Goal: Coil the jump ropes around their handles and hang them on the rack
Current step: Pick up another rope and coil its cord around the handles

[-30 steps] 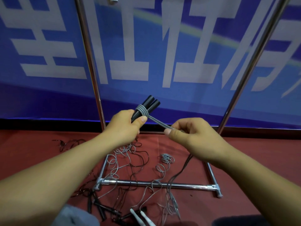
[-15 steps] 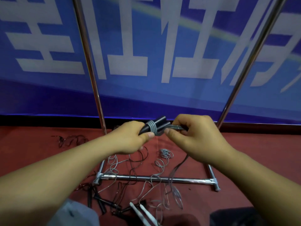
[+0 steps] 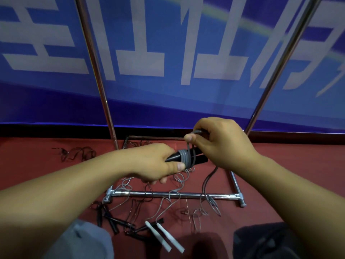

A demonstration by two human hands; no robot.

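Grey jump rope [image 3: 186,157] wraps the black plastic handles [image 3: 197,159] gripped in the left hand [image 3: 155,163]; just above, the right hand [image 3: 220,143] pinches its free length.

Blue banner [image 3: 168,101] with large white characters: far, across the wall | red floor [image 3: 298,156]: near, beneath | black baseboard [image 3: 56,130]: between

Handles [image 3: 186,158] between both hands, above rack base [image 3: 173,195]; loose ropes [image 3: 164,204] across its front bar
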